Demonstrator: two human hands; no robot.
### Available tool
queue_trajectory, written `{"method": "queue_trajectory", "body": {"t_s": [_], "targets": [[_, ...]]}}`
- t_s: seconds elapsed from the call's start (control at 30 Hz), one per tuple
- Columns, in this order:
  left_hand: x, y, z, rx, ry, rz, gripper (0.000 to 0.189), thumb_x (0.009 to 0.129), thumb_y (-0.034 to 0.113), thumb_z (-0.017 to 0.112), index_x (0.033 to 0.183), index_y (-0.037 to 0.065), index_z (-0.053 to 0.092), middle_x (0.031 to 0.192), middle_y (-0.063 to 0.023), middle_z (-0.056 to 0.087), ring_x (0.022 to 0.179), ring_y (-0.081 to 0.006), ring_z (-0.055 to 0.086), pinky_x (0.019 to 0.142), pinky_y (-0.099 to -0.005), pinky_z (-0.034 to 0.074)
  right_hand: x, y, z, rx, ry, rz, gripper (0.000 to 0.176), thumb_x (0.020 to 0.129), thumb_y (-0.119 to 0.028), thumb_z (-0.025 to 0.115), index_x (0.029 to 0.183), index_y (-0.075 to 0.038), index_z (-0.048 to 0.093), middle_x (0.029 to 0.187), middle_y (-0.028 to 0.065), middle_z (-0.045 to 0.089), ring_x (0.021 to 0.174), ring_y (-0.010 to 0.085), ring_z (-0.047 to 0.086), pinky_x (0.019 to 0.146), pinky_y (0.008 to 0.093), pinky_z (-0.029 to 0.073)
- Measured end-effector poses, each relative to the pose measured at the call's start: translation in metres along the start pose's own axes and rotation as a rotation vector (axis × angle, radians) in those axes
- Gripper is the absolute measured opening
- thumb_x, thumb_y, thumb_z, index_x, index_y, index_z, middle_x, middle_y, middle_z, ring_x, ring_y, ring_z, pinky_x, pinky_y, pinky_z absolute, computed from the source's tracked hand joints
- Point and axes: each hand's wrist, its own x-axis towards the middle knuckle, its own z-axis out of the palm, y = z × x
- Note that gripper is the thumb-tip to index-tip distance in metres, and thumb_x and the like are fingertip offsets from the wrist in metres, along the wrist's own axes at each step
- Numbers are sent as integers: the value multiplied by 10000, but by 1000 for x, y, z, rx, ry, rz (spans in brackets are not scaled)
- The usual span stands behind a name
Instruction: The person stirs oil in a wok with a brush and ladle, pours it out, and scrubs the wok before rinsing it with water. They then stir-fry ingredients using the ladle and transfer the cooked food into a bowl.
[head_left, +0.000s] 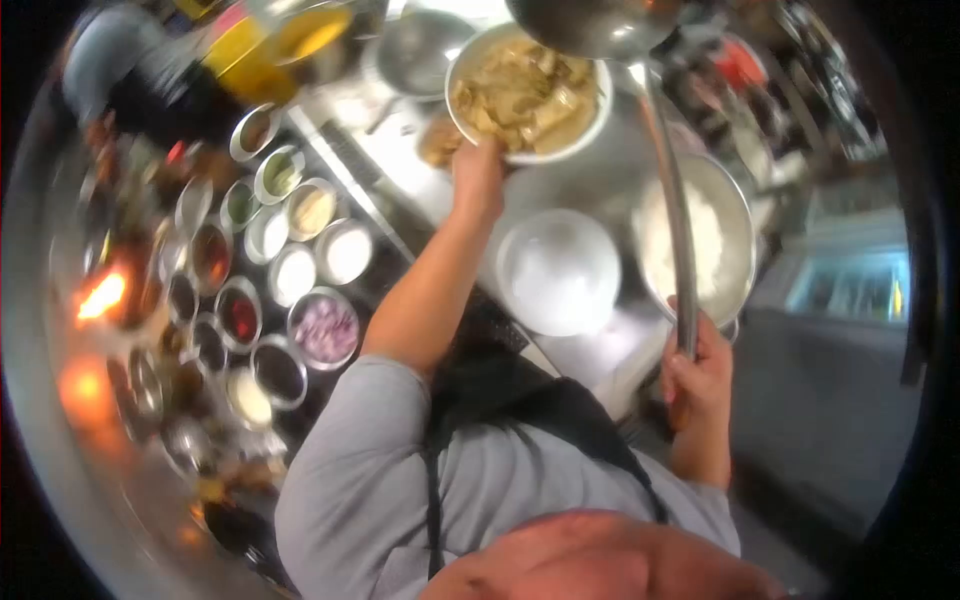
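My left hand (478, 180) is closed on the near rim of a white bowl (604, 108) full of yellow-brown sliced food (530, 90). My right hand (700, 370) is wrapped around the long handle of a metal ladle (600, 22). The ladle's large round head is up at the top edge of the view, close to the bowl's far right side; the view cuts off part of it. Under the ladle handle stands a metal pot (742, 215) with a white mass like rice (695, 240). Between my arms sits a white, blurred bowl (560, 270).
Several metal containers of ingredients stand on the left, one holding chopped purple onion (325, 328). A flame (103, 295) burns at the far left. Another person (130, 70) stands at the upper left, near a yellow container (245, 60). A metal bowl (420, 50) sits at the back.
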Motion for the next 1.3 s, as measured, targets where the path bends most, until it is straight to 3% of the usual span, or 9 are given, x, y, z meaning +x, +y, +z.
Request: {"method": "queue_trajectory", "body": {"t_s": [0.13,0.17,0.2,0.23,0.33,0.53,0.77,0.93,1.3], "targets": [[-121,73,-118,-85,217,-10,190,784,113,519,893,-22,598,750,-106,600,529,-178,556,374,-297,391,28,-19,53,-176,-139,94,678,749,-109,658,1362,63,423,644,20,509,423,93,462,373,210,381],[-152,81,-153,-220,293,99,166,775,101,523,862,-16,602,716,-94,596,487,-175,540,345,-302,363,43,-11,65,-255,-271,46,674,730,-110,651,1345,65,438,646,9,497,422,84,454,364,206,367],[-181,63,-220,403,238,522,175,752,82,531,873,-15,613,702,-84,597,501,-171,549,376,-291,391,52,-3,88,-305,-323,42,678,726,-123,662,1339,70,443,648,5,495,422,78,450,359,199,353],[-240,102,-229,-11,401,280,197,737,79,535,882,-22,622,706,-81,600,510,-177,554,405,-286,415,60,7,115,-358,-378,33,683,722,-136,673,1332,74,447,649,1,493,422,72,446,355,192,338],[-427,116,-329,29,1106,386,241,735,70,537,920,-53,630,758,-115,643,559,-191,607,450,-294,469,60,46,245,-258,-913,97,743,734,-239,765,1334,66,449,669,-12,498,422,50,417,347,182,304],[-688,126,-450,-21,1799,493,229,794,95,543,927,-72,625,757,-145,666,485,-184,604,379,-285,450,-40,89,436,-429,-1410,273,642,785,-164,686,1352,25,452,705,-13,509,437,53,439,370,195,333],[-846,161,-628,511,1962,-86,306,836,189,535,1015,-46,613,764,-188,674,464,-210,616,446,-347,476,-171,151,590,-738,-1677,281,554,812,-32,555,1354,21,457,780,36,573,453,81,482,408,229,401],[-838,193,-687,1094,1904,-287,355,828,215,507,1035,-53,612,1011,-292,648,990,-430,619,875,-495,470,-219,169,641,-977,-1700,147,505,824,-33,523,1325,15,482,750,52,577,462,92,496,429,247,418],[-834,209,-745,1547,1732,-523,245,884,139,462,1033,-43,532,973,-278,657,880,-412,667,777,-497,532,-245,193,682,-1158,-1753,-57,496,808,-97,547,1288,20,503,891,220,661,680,247,653,662,359,514]]}}
